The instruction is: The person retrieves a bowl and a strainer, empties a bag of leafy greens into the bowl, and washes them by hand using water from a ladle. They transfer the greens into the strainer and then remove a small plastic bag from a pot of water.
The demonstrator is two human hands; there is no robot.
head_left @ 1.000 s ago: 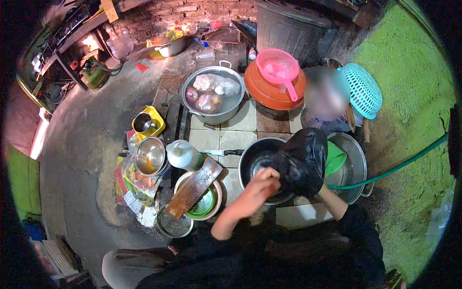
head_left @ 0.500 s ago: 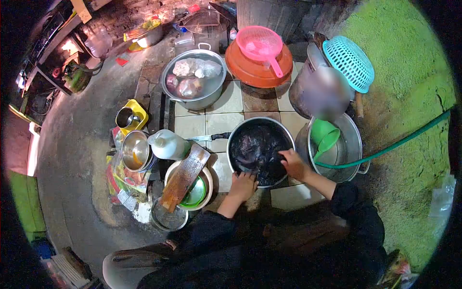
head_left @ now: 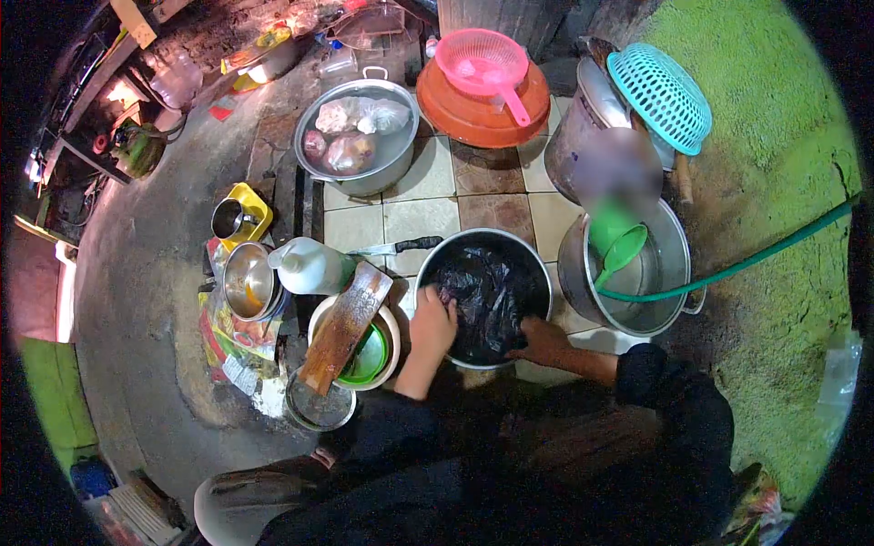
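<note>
Loosely crumpled black bag [head_left: 484,287], in pot [head_left: 549,305], long axis unclear

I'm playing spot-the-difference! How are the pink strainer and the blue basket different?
The pink strainer has a handle; the blue basket shows none. The pink strainer has tiny holes; the blue basket has bigger ones. The pink strainer sits on an orange round thing; the blue basket tilts beside the green wall. Both have lots of holes.
</note>
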